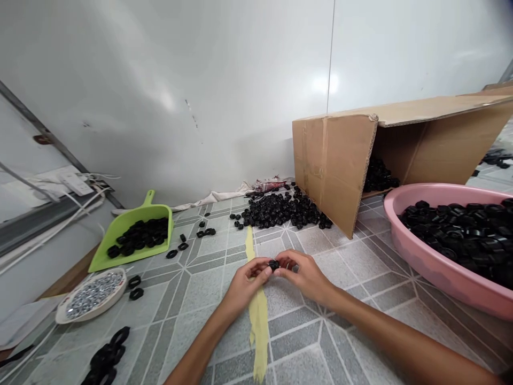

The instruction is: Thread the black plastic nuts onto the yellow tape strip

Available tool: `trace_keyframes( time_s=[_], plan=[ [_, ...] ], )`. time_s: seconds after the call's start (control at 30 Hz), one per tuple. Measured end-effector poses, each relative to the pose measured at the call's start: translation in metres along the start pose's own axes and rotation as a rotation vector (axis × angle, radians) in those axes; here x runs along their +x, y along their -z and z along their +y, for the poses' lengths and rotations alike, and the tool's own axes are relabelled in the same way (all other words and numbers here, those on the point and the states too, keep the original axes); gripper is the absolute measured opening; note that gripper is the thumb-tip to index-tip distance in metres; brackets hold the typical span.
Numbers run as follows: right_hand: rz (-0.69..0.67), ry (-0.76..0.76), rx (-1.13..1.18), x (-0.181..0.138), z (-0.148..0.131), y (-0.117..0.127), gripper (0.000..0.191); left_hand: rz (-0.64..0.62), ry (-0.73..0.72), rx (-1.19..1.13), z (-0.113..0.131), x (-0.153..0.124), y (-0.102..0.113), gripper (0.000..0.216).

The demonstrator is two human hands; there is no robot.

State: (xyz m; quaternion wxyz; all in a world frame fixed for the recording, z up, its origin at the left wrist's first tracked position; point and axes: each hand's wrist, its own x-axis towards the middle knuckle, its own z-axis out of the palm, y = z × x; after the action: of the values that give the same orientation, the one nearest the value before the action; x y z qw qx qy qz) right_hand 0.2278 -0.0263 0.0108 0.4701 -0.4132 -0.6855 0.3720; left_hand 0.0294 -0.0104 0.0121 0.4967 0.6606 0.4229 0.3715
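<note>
My left hand (245,284) and my right hand (301,274) meet above the tiled floor, fingertips pinched together on one small black ring-shaped part (274,264). Both hands are closed around it. A strip of yellow tape (258,315) runs along the floor just below them. A heap of the same black parts (280,209) lies on the tiles beyond the hands.
A tipped cardboard box (334,166) spills black parts at the right. A pink basin (425,256) full of them sits at far right. At left are a green dustpan (120,232) with parts, a white dish (66,318) of small metal pieces, and cables by the wall.
</note>
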Motion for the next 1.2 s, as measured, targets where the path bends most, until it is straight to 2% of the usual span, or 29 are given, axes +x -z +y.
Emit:
trace_keyframes(
  time_s=[0.13,0.27,0.5,0.63,0.73,0.83,1.0,1.2],
  plan=[
    [0.000,0.005,-0.022,-0.0011,0.0011,0.0014,0.017,-0.040,0.052,-0.010,0.0031,-0.0009,0.0018,0.039],
    [-0.016,0.058,-0.099,-0.0019,0.0028,0.0045,0.012,-0.023,0.097,-0.023,0.0013,-0.0008,0.0001,0.038],
    [-0.076,0.188,-0.235,-0.0047,0.0074,0.0069,0.009,-0.099,0.049,-0.011,0.0076,-0.0047,0.0025,0.031],
    [-0.083,0.137,-0.299,-0.0061,0.0087,0.0053,0.014,-0.134,0.036,0.012,0.0100,-0.0058,0.0044,0.031],
    [-0.118,0.070,-0.346,-0.0058,0.0082,0.0049,0.025,-0.130,0.061,0.009,0.0080,-0.0055,0.0040,0.030],
    [-0.161,0.009,-0.322,-0.0044,0.0052,0.0057,0.031,-0.140,0.084,-0.011,0.0066,-0.0041,0.0023,0.030],
    [-0.145,-0.064,-0.183,-0.0026,-0.0003,0.0066,0.024,-0.026,0.083,0.023,0.0057,-0.0021,0.0000,0.035],
    [-0.147,-0.040,-0.190,-0.0019,0.0004,0.0066,0.016,-0.041,0.085,0.002,0.0021,-0.0028,0.0019,0.037]
  ],
)
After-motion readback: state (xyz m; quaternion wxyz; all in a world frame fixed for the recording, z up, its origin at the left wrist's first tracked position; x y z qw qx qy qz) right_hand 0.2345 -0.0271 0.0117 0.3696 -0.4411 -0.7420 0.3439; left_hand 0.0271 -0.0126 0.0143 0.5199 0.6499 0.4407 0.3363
